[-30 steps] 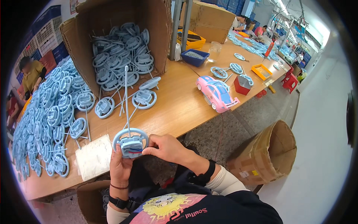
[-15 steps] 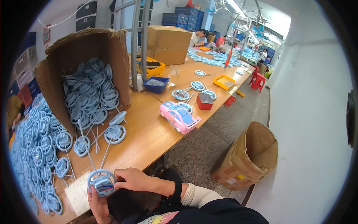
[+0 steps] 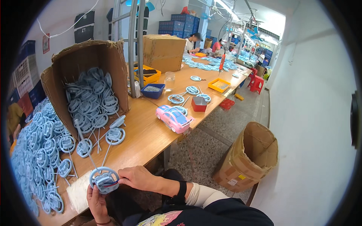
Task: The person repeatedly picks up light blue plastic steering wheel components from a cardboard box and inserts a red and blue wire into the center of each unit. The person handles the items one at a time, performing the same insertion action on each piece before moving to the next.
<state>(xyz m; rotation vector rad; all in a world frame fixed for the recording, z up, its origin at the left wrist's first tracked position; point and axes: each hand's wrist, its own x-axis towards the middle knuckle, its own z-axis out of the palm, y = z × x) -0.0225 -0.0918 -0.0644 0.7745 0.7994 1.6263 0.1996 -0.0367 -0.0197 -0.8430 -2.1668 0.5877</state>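
Observation:
Near the table's front edge, my left hand (image 3: 98, 206) grips a light-blue plastic toy steering wheel (image 3: 98, 184) from below, thumb against its hub. A thin light-blue rod sticks out from the wheel's far side. Red and blue wires (image 3: 112, 184) come out of the hub. My right hand (image 3: 138, 178) pinches these wires at the wheel's right side, thumb and fingers together. Just beyond lie similar wheels with rods, one of them a loose wheel (image 3: 115, 136) on the wood. A whitish worn sheet (image 3: 81, 194) lies on the table by my left hand.
A large heap of the same wheels (image 3: 41, 150) covers the left side, and an open cardboard box (image 3: 122, 75) holds more. A pink toy car (image 3: 174, 118), red square tin (image 3: 199, 104), blue bin (image 3: 152, 91) and yellow tray (image 3: 219, 85) stand along the table. A tall carton (image 3: 241, 162) stands on the floor.
My right hand has shifted slightly right from the hub with the wires, which now show more plainly between hub and fingers. The left hand still grips the wheel; the view has turned slightly.

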